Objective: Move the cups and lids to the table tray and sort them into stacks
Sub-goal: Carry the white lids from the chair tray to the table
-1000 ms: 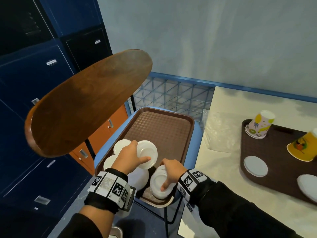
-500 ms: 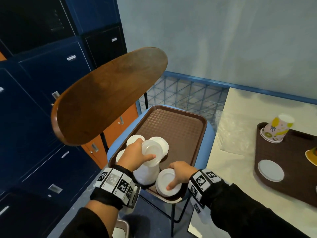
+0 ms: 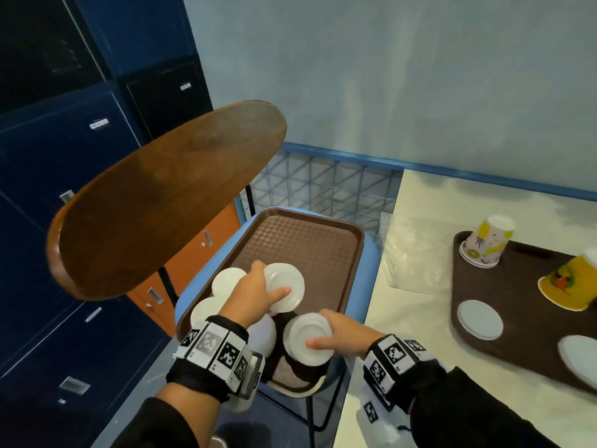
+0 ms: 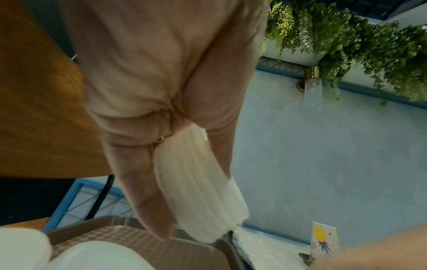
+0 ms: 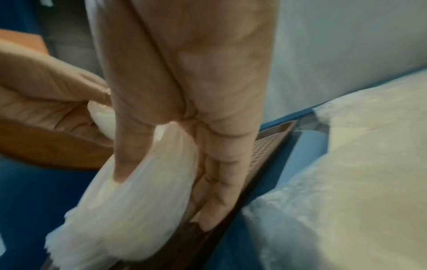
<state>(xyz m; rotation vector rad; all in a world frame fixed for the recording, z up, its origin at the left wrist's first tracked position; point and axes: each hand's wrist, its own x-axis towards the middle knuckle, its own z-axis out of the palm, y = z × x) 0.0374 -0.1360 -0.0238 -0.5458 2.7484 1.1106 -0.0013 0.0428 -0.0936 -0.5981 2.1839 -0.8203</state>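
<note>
Since the earlier frames both hands have lifted their loads a little higher off the chair tray (image 3: pixel 310 240), and the head camera has swung so that more of the counter (image 3: pixel 416 305) shows. The left hand (image 3: pixel 250 295) pinches a stack of white lids (image 3: pixel 284 286), thumb across the top and fingers underneath; the left wrist view shows the stack (image 4: pixel 198 191) edge-on between thumb and fingers, held above the tray's checkered surface. The right hand (image 3: pixel 339 334) grips a second stack of white lids (image 3: pixel 307 337) near the tray's front edge, thumb on top, fingers curled beneath, as the right wrist view confirms (image 5: pixel 138 191). More white lids (image 3: pixel 226 279) lie on the chair tray beside and under the left hand. The tray sits on a blue chair seat (image 3: pixel 371 263) with a wooden backrest (image 3: pixel 168 198). On the counter, the table tray (image 3: pixel 517 318) carries two patterned cups (image 3: pixel 487 244) lying on their sides, and separate white lids (image 3: pixel 479 320).
</note>
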